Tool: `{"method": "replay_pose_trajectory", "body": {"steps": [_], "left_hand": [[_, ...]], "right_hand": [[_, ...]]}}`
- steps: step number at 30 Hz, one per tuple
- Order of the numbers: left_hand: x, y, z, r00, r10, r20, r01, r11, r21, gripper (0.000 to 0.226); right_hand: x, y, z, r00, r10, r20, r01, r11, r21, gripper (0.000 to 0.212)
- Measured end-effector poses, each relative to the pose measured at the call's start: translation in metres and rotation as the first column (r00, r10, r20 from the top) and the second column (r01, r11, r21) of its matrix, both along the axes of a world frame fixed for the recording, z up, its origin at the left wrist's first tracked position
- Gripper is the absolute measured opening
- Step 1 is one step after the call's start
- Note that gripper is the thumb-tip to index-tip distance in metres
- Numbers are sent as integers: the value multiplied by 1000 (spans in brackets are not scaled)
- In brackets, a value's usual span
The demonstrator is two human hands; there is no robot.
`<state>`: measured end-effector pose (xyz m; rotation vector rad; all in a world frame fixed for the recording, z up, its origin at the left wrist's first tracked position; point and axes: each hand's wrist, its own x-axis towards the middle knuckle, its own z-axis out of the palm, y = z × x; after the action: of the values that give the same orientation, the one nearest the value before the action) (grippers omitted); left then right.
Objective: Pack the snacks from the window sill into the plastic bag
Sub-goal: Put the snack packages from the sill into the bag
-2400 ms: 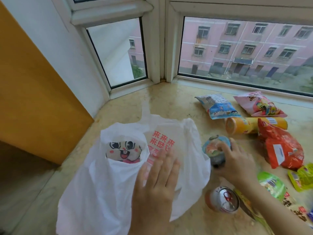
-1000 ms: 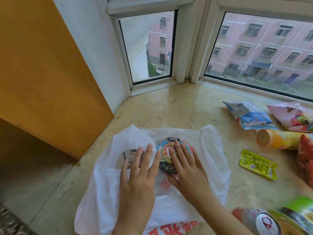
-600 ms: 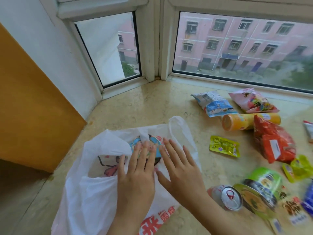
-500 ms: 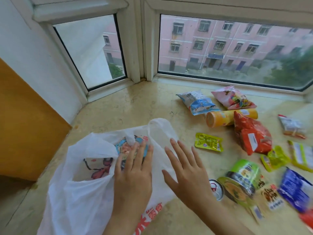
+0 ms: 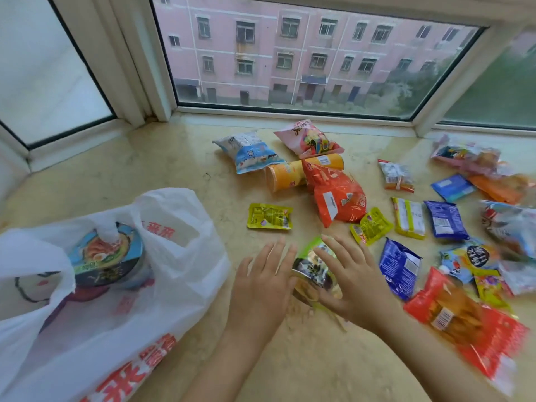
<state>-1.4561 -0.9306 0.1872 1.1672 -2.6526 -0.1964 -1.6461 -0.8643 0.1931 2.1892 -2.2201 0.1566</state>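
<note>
Low in the middle of the frame, the green noodle cup (image 5: 314, 268) lies on its side on the window sill (image 5: 162, 166), its rim toward the viewer and its long axis running up the frame. The left hand (image 5: 261, 288) and right hand (image 5: 352, 282) flank it with straight, spread fingers. It looks light, stiff and thin-walled, likely to roll, so cupping both side walls suits it best before it goes to the plastic bag (image 5: 179, 274) at lower left.

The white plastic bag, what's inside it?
Inside the white plastic bag sits one blue noodle cup, its picture lid showing through the opening. The bag's plastic covers the cup's lower part and anything else deeper in, so I cannot tell whether more is there.
</note>
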Motion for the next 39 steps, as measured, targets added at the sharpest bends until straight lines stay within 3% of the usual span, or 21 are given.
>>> {"method": "replay_pose_trajectory", "body": {"steps": [5, 8, 13, 18, 23, 27, 31, 36, 39], "left_hand": [[-3, 12, -4, 971, 158, 178, -188, 968, 165, 67], [4, 16, -11, 938, 218, 270, -278, 938, 209, 72], [12, 16, -17, 955, 261, 143, -282, 945, 163, 50], [17, 14, -15, 945, 274, 180, -304, 938, 165, 39], [29, 15, -11, 951, 241, 194, -265, 958, 111, 60], [42, 10, -8, 969, 203, 138, -209, 978, 27, 78], [71, -3, 1, 963, 264, 58, -258, 962, -87, 67], [138, -21, 19, 905, 412, 107, -393, 905, -162, 63], [183, -31, 21, 872, 474, 121, -447, 872, -199, 47]], "right_hand": [[-27, 3, -17, 974, 215, -70, -188, 942, 278, 99], [-24, -4, -23, 960, 249, -128, -206, 939, 276, 116], [-18, -15, -37, 927, 349, -139, -324, 930, 176, 108], [-16, -21, -42, 918, 372, -137, -343, 919, 195, 113], [-12, -25, -45, 918, 375, -129, -367, 927, 83, 95], [9, -30, -30, 966, 257, 25, -255, 965, -60, 105], [40, -51, 9, 933, 245, 262, -176, 949, -260, 101], [108, -80, 60, 813, 296, 501, -99, 919, -383, 105], [158, -87, 71, 641, 322, 697, -140, 941, -307, 115]]}}
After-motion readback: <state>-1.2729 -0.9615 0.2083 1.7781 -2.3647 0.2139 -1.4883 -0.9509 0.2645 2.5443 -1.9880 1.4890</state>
